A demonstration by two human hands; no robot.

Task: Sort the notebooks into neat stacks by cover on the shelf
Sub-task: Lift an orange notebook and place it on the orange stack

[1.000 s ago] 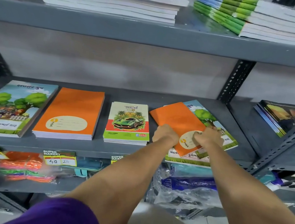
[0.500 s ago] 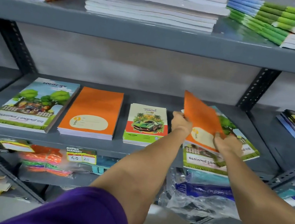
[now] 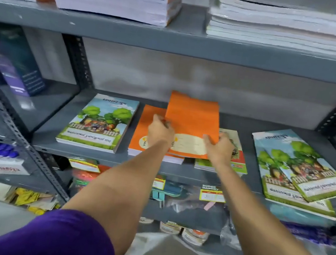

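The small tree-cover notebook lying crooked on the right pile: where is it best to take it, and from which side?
Take the small tree-cover notebook by its near right corner, coming from the front; that corner juts past the larger book beneath.

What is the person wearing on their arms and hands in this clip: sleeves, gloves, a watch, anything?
Both hands are bare: no gloves, and no rings show on the left hand or the right hand. Both forearms are uncovered, with no watch or band at the wrists. A purple sleeve covers the left upper arm. The right arm shows no sleeve within the frame.
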